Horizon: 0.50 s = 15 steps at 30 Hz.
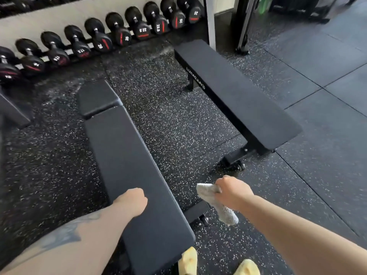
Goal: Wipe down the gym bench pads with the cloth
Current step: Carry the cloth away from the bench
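A black adjustable bench with a long back pad and a short seat pad runs away from me at lower centre. My left hand is over its near pad with fingers curled under, holding nothing that I can see. My right hand hovers above the floor right of that bench and grips a grey cloth, which hangs down from the fist. A second black flat bench stands further off to the right.
A rack of black dumbbells lines the wall at the back left. Speckled rubber flooring lies between the benches. A machine post rises at the back. My yellow shoes are at the bottom edge.
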Each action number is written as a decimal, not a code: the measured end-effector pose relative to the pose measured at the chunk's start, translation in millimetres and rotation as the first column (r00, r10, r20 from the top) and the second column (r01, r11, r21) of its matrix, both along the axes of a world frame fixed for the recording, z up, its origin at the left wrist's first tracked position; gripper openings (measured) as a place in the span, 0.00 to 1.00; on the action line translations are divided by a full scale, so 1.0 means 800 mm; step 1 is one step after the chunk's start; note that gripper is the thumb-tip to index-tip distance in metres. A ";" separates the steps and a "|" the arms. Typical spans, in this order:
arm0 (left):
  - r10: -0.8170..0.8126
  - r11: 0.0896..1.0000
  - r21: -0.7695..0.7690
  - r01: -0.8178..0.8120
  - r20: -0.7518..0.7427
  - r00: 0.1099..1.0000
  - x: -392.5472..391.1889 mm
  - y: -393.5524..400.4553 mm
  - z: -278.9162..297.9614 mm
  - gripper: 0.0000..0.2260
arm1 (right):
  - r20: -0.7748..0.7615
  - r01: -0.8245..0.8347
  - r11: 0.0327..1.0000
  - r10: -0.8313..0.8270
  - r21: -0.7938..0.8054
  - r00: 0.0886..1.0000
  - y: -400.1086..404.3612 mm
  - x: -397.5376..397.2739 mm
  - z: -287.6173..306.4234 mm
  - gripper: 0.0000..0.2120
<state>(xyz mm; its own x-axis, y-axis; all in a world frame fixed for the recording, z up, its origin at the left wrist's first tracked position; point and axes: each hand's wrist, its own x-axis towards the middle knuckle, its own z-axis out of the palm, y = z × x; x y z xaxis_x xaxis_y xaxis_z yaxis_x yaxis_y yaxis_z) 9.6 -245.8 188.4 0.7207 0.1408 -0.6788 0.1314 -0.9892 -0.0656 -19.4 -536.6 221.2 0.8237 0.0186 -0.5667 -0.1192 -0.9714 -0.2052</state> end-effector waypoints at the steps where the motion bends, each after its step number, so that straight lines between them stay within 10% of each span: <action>1: -0.004 1.000 0.004 0.004 0.002 1.000 0.000 0.010 -0.001 0.13 | 0.017 -0.001 1.000 0.001 0.009 1.000 0.016 -0.004 0.000 0.09; 15: -0.091 0.990 -0.099 0.101 0.105 0.990 -0.051 0.062 0.014 0.12 | 0.108 0.090 0.994 -0.083 -0.062 0.991 0.120 -0.104 0.023 0.13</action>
<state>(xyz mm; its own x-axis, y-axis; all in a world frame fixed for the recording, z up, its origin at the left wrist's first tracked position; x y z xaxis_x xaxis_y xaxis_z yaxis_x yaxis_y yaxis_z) -31.4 -195.8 199.4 0.7922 0.0001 -0.6102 0.0360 -0.9983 0.0466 -102.9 -440.7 239.4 0.8755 -0.0896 -0.4748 -0.1842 -0.9703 -0.1565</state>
